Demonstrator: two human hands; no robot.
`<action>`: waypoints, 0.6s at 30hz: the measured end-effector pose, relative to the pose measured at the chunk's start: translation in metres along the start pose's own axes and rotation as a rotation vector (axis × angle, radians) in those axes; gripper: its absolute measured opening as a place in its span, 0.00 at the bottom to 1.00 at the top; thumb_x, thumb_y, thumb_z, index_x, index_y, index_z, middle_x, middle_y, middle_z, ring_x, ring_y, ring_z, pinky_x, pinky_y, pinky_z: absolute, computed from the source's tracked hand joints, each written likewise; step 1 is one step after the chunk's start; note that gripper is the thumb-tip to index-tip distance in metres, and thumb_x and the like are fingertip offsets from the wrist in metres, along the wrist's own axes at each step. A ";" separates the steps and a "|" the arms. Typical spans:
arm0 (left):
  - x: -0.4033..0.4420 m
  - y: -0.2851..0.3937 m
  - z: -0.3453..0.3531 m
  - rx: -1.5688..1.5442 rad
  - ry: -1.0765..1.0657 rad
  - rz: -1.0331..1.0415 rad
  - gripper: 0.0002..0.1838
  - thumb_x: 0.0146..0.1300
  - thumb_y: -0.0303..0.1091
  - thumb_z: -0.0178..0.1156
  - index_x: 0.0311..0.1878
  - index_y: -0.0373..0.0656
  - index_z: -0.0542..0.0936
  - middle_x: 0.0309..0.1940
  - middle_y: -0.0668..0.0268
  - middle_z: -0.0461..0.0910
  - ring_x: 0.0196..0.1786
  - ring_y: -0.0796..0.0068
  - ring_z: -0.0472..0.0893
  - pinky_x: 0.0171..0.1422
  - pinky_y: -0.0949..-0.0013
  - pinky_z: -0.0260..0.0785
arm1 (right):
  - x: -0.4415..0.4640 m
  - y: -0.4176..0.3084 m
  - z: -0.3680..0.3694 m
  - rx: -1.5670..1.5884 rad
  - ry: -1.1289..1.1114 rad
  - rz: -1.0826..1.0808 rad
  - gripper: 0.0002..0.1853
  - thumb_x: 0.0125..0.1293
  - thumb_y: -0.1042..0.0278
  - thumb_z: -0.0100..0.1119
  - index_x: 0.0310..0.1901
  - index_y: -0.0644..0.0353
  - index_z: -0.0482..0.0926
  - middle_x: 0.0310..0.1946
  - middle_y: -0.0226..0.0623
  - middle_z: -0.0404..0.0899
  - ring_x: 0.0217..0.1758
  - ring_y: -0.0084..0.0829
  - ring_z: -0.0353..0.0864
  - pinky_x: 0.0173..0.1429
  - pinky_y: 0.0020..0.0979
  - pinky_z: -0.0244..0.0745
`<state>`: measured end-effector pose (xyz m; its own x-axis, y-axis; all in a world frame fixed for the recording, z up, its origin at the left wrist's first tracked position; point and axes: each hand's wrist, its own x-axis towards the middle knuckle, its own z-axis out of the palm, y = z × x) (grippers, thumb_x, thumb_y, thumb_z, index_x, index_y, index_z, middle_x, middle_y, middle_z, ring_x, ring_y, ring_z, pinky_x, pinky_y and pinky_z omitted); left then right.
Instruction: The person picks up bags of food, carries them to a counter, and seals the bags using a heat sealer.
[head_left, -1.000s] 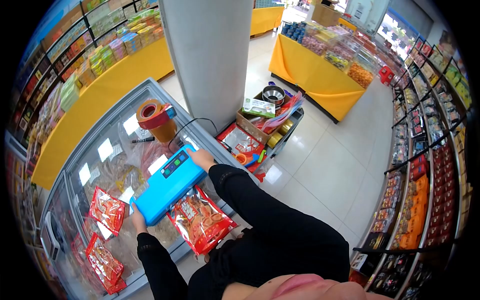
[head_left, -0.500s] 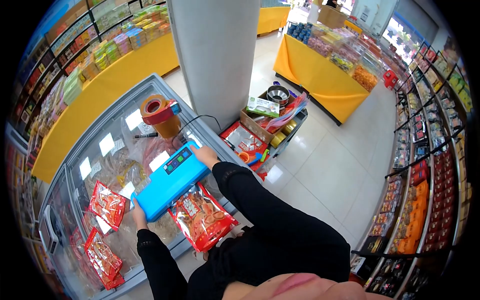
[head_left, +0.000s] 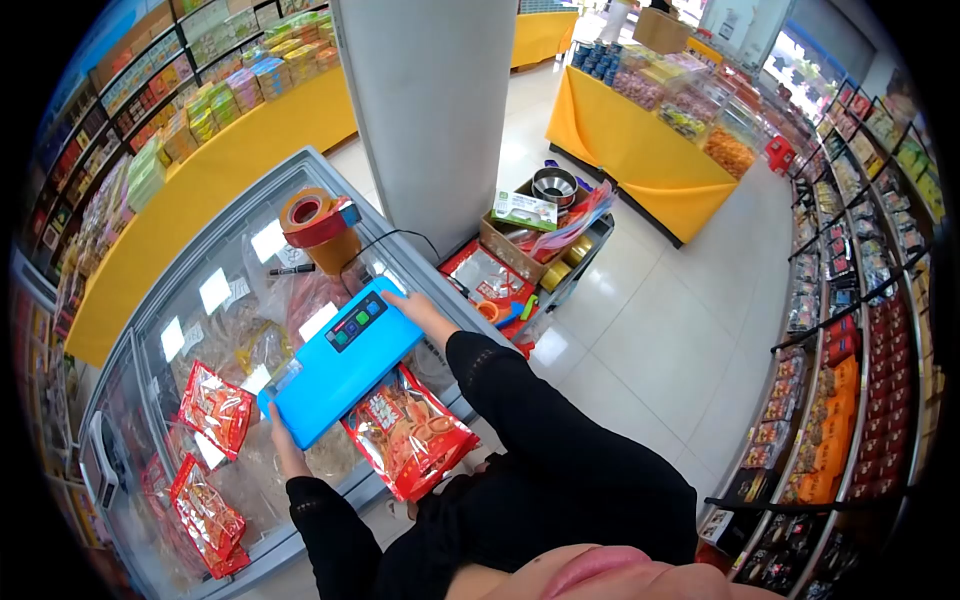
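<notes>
A blue bag sealer point(head_left: 335, 375) with a dark button panel lies slantwise on the glass-topped chest freezer point(head_left: 240, 330). My left hand point(head_left: 288, 442) grips its near-left end, fingers partly hidden beneath or behind the edge. My right hand point(head_left: 422, 312) holds the opposite end, close to the buttons. A red snack bag point(head_left: 410, 435) extends from the sealer's front side toward my body; its upper edge is hidden at the sealer. Two other red snack packets, an upper packet point(head_left: 216, 408) and a lower packet point(head_left: 207, 515), lie on the glass left of my left hand.
Tape rolls point(head_left: 308, 212) sit on a brown container at the freezer's far end, beside a black pen point(head_left: 291, 270). A dark cable runs past a grey pillar point(head_left: 425, 120). A cart point(head_left: 575, 285) carries a box, a funnel and bags. Stocked shelves point(head_left: 830, 390) line the right.
The sealer has shifted slightly and its top faces the camera more. Both hands have moved a little with it, the right one slightly rightward. The snack bag has moved slightly right.
</notes>
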<state>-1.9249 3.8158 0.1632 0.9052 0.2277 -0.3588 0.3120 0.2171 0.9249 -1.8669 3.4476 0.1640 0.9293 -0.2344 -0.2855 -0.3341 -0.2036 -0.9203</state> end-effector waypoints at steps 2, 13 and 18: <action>-0.011 -0.005 -0.005 -0.041 0.047 -0.036 0.38 0.56 0.58 0.48 0.55 0.30 0.63 0.50 0.55 0.69 0.49 0.65 0.72 0.53 0.69 0.64 | -0.014 0.002 -0.002 0.139 -0.010 0.014 0.47 0.45 0.29 0.50 0.44 0.79 0.69 0.40 0.58 0.73 0.43 0.45 0.75 0.48 0.33 0.68; -0.006 -0.023 -0.020 -0.092 -0.027 0.010 0.36 0.60 0.57 0.42 0.58 0.32 0.60 0.54 0.56 0.66 0.52 0.65 0.70 0.55 0.69 0.62 | -0.024 0.001 -0.011 0.065 -0.056 -0.034 0.48 0.50 0.30 0.45 0.55 0.75 0.61 0.51 0.57 0.66 0.55 0.42 0.66 0.57 0.31 0.60; 0.012 -0.034 -0.029 -0.009 0.064 0.067 0.36 0.60 0.59 0.40 0.56 0.31 0.62 0.53 0.56 0.67 0.51 0.67 0.71 0.54 0.70 0.62 | -0.014 0.007 -0.004 -0.016 -0.010 -0.056 0.48 0.49 0.30 0.45 0.51 0.78 0.64 0.46 0.61 0.69 0.51 0.46 0.70 0.54 0.33 0.64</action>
<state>-1.9330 3.8391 0.1236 0.9036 0.3019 -0.3038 0.2484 0.2084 0.9460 -1.8826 3.4457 0.1622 0.9482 -0.2127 -0.2360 -0.2836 -0.2318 -0.9305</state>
